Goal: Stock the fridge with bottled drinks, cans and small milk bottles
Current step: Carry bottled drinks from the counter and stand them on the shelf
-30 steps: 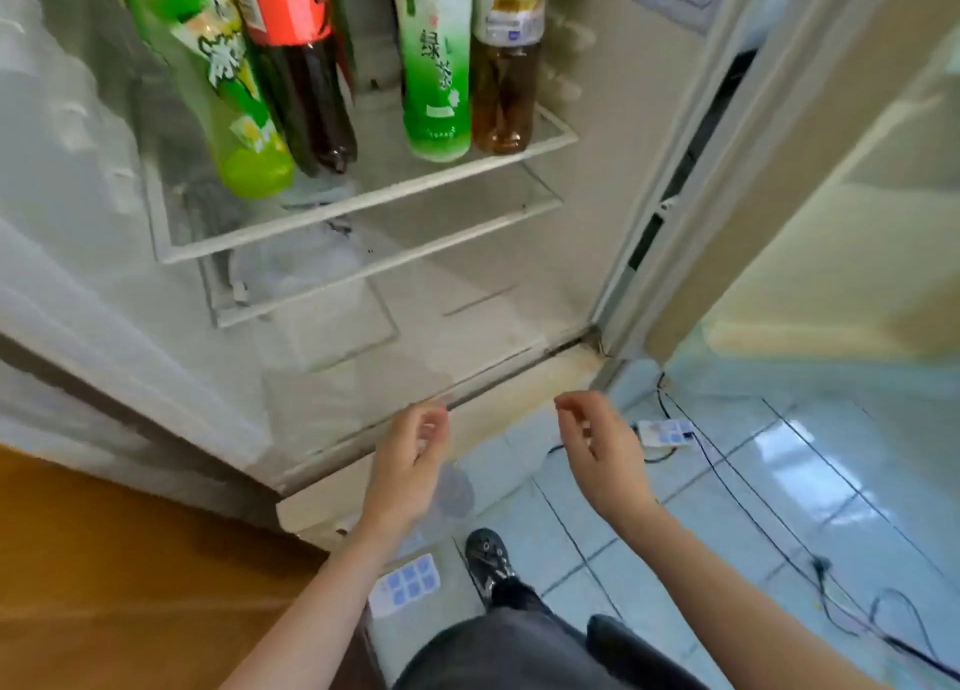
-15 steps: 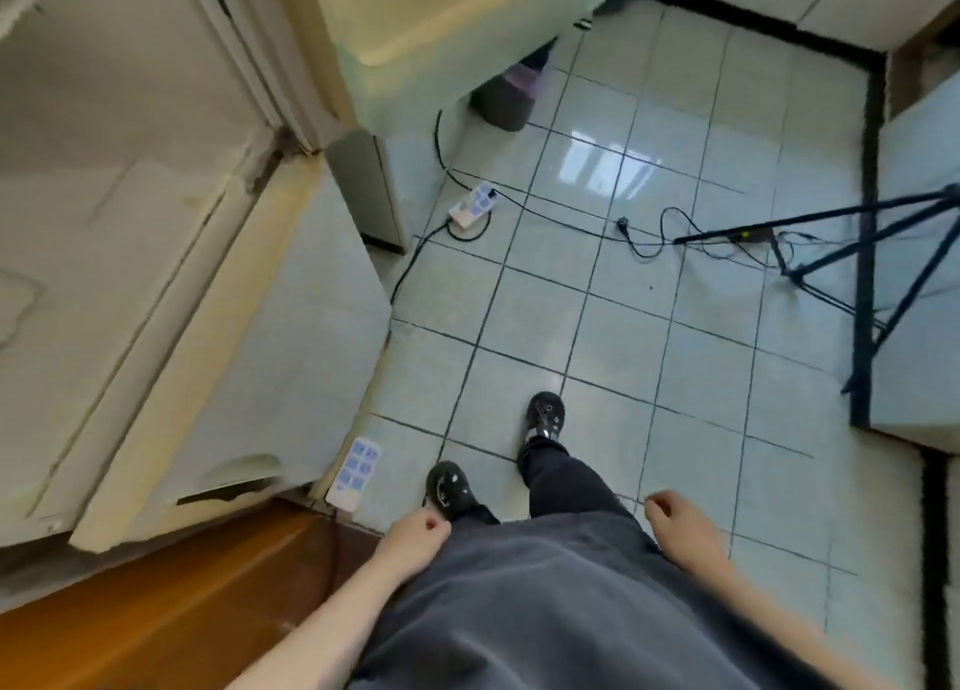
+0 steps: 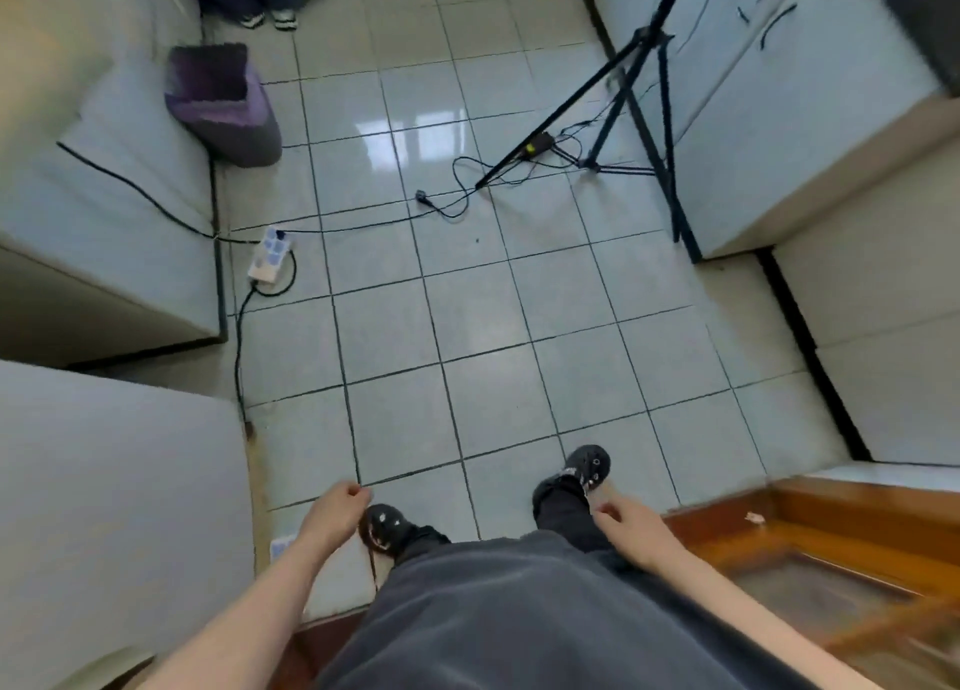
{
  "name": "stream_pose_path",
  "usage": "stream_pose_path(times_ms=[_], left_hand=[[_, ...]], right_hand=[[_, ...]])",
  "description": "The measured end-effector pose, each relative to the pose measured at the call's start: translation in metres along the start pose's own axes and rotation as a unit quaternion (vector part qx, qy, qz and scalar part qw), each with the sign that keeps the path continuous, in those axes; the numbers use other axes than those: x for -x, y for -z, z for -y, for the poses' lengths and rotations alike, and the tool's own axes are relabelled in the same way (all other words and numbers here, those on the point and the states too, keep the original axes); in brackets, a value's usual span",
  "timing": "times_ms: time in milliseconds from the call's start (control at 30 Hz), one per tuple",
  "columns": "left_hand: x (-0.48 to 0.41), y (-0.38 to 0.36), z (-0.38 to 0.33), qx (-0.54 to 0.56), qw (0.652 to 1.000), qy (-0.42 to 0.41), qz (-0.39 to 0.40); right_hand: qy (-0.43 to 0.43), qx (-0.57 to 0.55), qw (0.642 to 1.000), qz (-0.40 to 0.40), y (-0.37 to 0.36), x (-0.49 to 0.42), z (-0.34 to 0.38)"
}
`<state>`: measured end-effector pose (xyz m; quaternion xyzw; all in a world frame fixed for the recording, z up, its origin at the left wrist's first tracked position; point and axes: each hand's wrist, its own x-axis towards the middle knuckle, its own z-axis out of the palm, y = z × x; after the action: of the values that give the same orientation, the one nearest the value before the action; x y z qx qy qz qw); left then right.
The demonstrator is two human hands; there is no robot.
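Observation:
No bottles, cans or milk bottles show in the head view, and the fridge interior is out of sight. I look straight down at a tiled floor. My left hand [image 3: 337, 513] hangs at my side near my left shoe, fingers loosely curled, holding nothing. My right hand [image 3: 626, 528] hangs by my right leg, fingers loosely curled and empty too.
A power strip [image 3: 269, 258] with black cables lies on the tiles at left. A purple-lined bin [image 3: 223, 102] stands at the back left. A black tripod [image 3: 634, 97] stands at the back right beside white cabinets [image 3: 779, 92]. A person's shoes [image 3: 270, 18] show at the top. Wooden flooring [image 3: 810, 544] lies at right.
My view has swung away from the open fridge shelves to the floor behind. Both hands dropped from in front of the fridge to my sides, still empty.

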<state>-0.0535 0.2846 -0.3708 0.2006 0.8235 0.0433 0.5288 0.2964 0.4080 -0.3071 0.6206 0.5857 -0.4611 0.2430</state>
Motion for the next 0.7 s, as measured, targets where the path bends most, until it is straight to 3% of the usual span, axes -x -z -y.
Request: stream_pose_path(times_ms=[167,267,533,700], left_hand=[[0.002,-0.074,-0.117,-0.054,0.998,-0.011,0.018],[0.01,-0.133,-0.198,-0.128,0.989,-0.059,0.055],[0.059,-0.255,-0.39,-0.312,0.907,-0.249,0.139],[0.046,-0.298,-0.468,-0.349,0.894,-0.237,0.154]], right_hand=[[-0.055,-0.083,0.995,-0.025,0.074,-0.019,-0.104],[-0.094,-0.157,0.98,-0.077,0.122,-0.032,-0.166],[-0.181,-0.252,0.943,-0.123,0.194,-0.031,-0.276],[-0.22,-0.356,0.901,-0.109,0.201,-0.036,-0.307]])
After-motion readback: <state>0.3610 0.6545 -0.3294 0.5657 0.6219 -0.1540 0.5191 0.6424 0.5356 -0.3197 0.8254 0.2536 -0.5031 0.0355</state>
